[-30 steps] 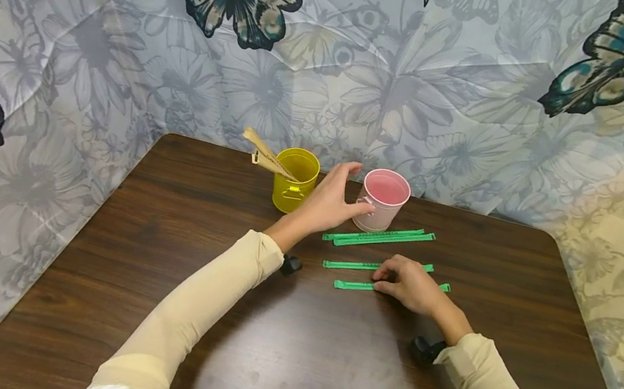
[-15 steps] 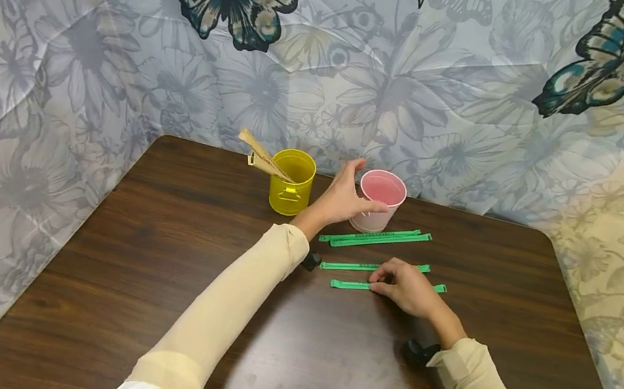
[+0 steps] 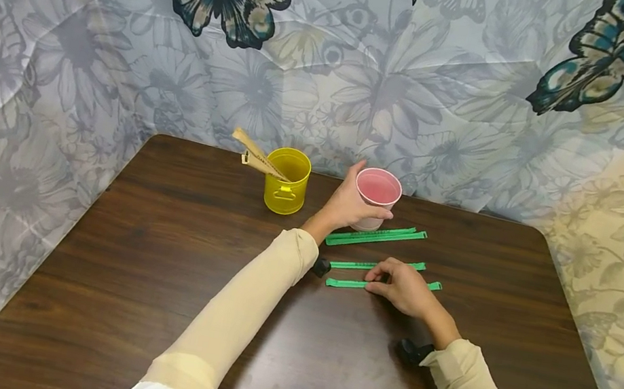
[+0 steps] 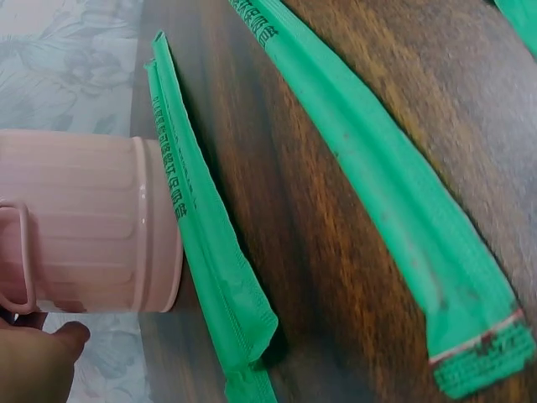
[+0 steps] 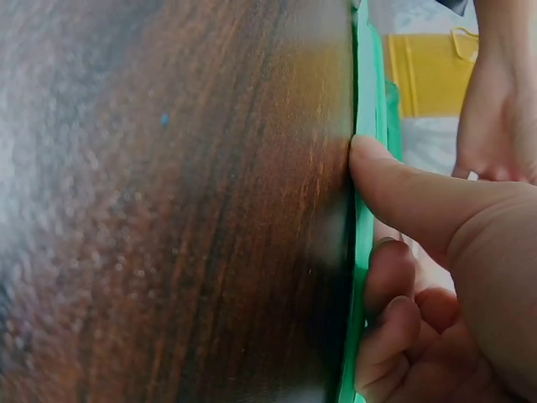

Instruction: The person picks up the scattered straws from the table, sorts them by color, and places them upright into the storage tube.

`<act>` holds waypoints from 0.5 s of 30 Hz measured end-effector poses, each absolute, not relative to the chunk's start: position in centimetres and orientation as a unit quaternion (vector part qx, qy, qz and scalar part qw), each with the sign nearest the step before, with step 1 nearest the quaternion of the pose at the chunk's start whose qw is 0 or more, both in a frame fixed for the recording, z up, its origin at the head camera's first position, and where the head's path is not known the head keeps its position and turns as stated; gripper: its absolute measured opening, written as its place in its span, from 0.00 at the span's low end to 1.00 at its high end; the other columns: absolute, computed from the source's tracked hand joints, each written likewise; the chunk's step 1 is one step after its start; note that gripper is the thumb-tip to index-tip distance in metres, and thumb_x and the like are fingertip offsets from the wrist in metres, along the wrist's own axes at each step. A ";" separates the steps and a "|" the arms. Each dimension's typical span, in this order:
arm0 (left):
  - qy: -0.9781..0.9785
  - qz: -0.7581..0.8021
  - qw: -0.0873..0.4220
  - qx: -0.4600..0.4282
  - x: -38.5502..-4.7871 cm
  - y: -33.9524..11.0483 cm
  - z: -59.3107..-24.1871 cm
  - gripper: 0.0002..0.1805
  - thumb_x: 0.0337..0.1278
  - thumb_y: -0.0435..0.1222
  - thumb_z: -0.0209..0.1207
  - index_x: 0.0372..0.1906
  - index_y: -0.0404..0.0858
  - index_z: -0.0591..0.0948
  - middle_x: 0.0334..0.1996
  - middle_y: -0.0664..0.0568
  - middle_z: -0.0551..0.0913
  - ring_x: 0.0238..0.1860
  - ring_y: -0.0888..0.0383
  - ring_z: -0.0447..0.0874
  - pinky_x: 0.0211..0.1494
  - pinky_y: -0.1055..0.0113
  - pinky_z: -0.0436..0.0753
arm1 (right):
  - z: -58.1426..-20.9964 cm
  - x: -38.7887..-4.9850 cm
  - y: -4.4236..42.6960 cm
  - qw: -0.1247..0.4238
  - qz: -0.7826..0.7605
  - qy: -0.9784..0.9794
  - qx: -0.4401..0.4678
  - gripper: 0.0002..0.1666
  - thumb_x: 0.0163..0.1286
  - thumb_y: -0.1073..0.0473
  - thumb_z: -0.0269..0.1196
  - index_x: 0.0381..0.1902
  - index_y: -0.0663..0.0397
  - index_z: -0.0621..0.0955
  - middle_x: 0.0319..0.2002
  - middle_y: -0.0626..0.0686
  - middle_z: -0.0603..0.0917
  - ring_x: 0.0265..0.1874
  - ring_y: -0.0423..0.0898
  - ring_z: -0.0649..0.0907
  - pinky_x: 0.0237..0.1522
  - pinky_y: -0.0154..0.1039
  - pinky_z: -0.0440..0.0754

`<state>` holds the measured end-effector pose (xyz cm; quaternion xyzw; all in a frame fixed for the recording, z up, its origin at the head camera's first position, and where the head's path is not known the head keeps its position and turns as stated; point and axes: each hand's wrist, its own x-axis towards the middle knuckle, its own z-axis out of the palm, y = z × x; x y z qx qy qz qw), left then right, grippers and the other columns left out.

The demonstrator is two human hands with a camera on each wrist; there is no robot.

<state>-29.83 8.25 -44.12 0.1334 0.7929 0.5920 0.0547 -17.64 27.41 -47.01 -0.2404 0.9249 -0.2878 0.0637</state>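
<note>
The nearest packet (image 3: 346,284), its long axis left to right across the bench (image 3: 121,259), is pinched near its middle by the right hand (image 3: 403,287). Beyond it, a nearly parallel second packet (image 3: 351,265) is partly covered; then a packet pair (image 3: 377,237). Behind, the pink cup (image 4: 84,218) is gripped by the left hand's (image 3: 347,207) fingers, the yellow cup (image 3: 284,202) untouched.

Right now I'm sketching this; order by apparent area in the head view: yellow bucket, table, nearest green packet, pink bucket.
1. Table
2. Yellow bucket and pink bucket: too alike to rank
3. Nearest green packet, partly covered
</note>
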 end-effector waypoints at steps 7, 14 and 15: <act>0.806 0.579 0.042 0.119 -29.9 8.6 -44.5 0.66 0.42 0.47 0.81 0.82 0.46 0.49 0.73 0.46 0.69 0.71 0.49 0.72 0.74 0.51 0.74 | -47.0 -17.5 27.4 0.064 -0.294 0.926 -0.226 0.04 0.64 0.58 0.73 0.35 0.45 0.87 0.35 0.44 0.84 0.33 0.35 0.80 0.38 0.32 0.79; 0.802 0.581 0.029 0.134 -30.0 8.6 -44.9 0.59 0.42 0.48 0.80 0.77 0.42 0.58 0.68 0.48 0.74 0.66 0.52 0.76 0.71 0.55 0.77 | -47.1 -17.3 27.4 0.063 -0.305 0.925 -0.216 0.04 0.64 0.57 0.73 0.35 0.45 0.87 0.35 0.45 0.84 0.31 0.34 0.78 0.34 0.31 0.77; 0.801 0.583 0.027 0.134 -30.0 8.6 -44.9 0.58 0.42 0.48 0.81 0.77 0.42 0.58 0.68 0.48 0.74 0.66 0.52 0.76 0.70 0.55 0.77 | -47.1 -17.3 27.4 0.065 -0.308 0.925 -0.214 0.04 0.65 0.57 0.73 0.35 0.45 0.87 0.35 0.45 0.84 0.30 0.34 0.78 0.33 0.31 0.76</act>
